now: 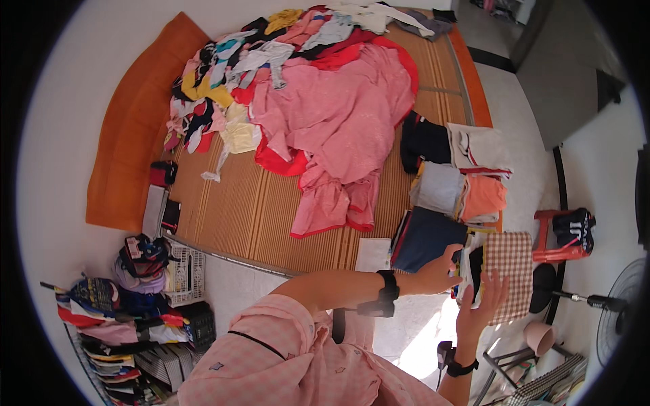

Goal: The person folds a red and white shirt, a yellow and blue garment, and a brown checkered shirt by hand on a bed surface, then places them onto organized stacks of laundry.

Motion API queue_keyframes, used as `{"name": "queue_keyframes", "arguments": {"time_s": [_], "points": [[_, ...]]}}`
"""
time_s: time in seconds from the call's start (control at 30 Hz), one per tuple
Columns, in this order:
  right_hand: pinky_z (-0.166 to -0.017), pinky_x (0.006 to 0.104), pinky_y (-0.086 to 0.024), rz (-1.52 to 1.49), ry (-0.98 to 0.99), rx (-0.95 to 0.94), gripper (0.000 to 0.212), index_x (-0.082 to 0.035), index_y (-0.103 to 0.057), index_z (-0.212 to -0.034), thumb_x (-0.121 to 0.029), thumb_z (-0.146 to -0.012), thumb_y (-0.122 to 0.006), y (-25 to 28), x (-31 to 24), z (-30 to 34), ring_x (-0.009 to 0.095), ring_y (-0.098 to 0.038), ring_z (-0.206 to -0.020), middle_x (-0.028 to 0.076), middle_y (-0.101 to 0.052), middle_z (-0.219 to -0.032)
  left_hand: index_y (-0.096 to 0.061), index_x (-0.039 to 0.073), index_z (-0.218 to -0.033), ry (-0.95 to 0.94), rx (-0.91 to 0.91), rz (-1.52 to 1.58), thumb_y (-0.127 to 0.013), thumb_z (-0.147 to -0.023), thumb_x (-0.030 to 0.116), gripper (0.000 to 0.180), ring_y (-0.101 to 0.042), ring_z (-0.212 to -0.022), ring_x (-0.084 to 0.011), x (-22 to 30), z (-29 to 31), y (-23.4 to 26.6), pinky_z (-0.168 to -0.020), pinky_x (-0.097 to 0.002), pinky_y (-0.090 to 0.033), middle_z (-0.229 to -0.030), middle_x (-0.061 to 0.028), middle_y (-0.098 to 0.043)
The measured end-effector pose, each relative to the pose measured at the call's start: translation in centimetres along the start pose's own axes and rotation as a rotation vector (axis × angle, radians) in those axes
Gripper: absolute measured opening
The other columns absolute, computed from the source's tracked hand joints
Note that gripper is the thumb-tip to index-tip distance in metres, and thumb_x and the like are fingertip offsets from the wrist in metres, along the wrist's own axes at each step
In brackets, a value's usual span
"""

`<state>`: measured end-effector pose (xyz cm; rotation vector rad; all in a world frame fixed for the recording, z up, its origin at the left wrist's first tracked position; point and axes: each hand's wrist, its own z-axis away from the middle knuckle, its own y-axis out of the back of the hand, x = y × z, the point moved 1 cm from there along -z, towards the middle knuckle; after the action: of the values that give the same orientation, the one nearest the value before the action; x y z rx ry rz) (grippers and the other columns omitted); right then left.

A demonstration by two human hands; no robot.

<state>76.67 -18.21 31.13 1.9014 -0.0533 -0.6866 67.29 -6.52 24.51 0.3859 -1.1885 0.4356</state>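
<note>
My left hand (439, 272) reaches over the near edge of the folded clothes with its fingers apart, beside a folded navy garment (428, 238). My right hand (482, 304) is spread open, its fingers against the near left edge of a folded brown-and-white checked cloth (511, 267). Between the two hands lies a stack of folded clothes (476, 264) with white, black and yellow edges. Neither hand has its fingers wrapped round anything. Whether the fingertips press on the stack cannot be made out.
More folded piles, a grey one (439, 186), an orange one (484, 196) and a cream one (477, 145), line the bed's right side. A pink-and-red blanket (345, 115) and heaped clothes (233, 64) cover the mat (223, 210). Right stand a red stool (552, 250) and fan (623, 314).
</note>
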Motion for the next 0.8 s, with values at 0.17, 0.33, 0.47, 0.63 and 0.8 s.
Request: {"name": "queue_keyframes", "arguments": {"time_s": [0.17, 0.33, 0.47, 0.63, 0.8], "points": [[-0.101, 0.0528, -0.023, -0.206, 0.238, -0.136, 0.033, -0.006, -0.056, -0.107, -0.018, -0.078, -0.065, -10.4, -12.0, -0.3, 0.041, -0.031, -0.123, 0.016, -0.047, -0.124, -0.030, 0.002, -0.129, 0.063, 0.265, -0.103, -0.069, -0.078, 0.027, 0.069, -0.061, -0.076, -0.0265, -7.3, 9.2, 12.0, -0.066, -0.0353, -0.047, -0.087, -0.0173, -0.058], [-0.098, 0.0497, -0.028, -0.290, 0.488, -0.249, 0.033, -0.006, -0.058, -0.103, -0.018, -0.074, -0.067, -19.0, -27.3, 0.3, 0.041, -0.036, -0.117, 0.015, -0.049, -0.120, -0.044, -0.002, -0.116, 0.082, 0.511, 0.008, -0.068, -0.078, 0.025, 0.053, -0.062, -0.077, -0.0265, -16.1, 20.3, 24.9, -0.065, -0.0359, -0.047, -0.082, -0.0172, -0.062], [-0.096, 0.0476, -0.031, -0.224, 0.566, -0.248, 0.032, -0.006, -0.057, -0.104, -0.015, -0.074, -0.066, -26.7, -38.5, 2.3, 0.039, -0.040, -0.111, 0.016, -0.051, -0.113, -0.051, -0.003, -0.109, 0.221, 0.601, 0.160, -0.067, -0.079, 0.024, 0.043, -0.061, -0.078, -0.0245, -18.0, 30.6, 35.5, -0.067, -0.0346, -0.048, -0.086, -0.0152, -0.062], [-0.084, 0.0441, -0.038, -0.358, 0.697, -0.345, 0.028, -0.004, -0.057, -0.098, -0.014, -0.073, -0.065, -33.5, -50.1, 2.9, 0.035, -0.048, -0.099, 0.014, -0.056, -0.101, -0.053, 0.001, -0.105, 0.219, 0.809, 0.363, -0.064, -0.080, 0.022, 0.034, -0.059, -0.079, -0.0217, -22.8, 38.6, 44.3, -0.070, -0.0327, -0.047, -0.086, -0.0131, -0.061], [-0.082, 0.0425, -0.038, -0.409, 0.767, -0.401, 0.025, -0.003, -0.058, -0.096, -0.013, -0.074, -0.064, -37.0, -60.3, 2.3, 0.034, -0.052, -0.091, 0.014, -0.058, -0.093, -0.055, 0.002, -0.098, 0.153, 0.916, 0.373, -0.062, -0.083, 0.020, 0.024, -0.054, -0.076, -0.0149, -26.1, 42.9, 51.1, -0.067, -0.0281, -0.045, -0.083, -0.0073, -0.058]]}}
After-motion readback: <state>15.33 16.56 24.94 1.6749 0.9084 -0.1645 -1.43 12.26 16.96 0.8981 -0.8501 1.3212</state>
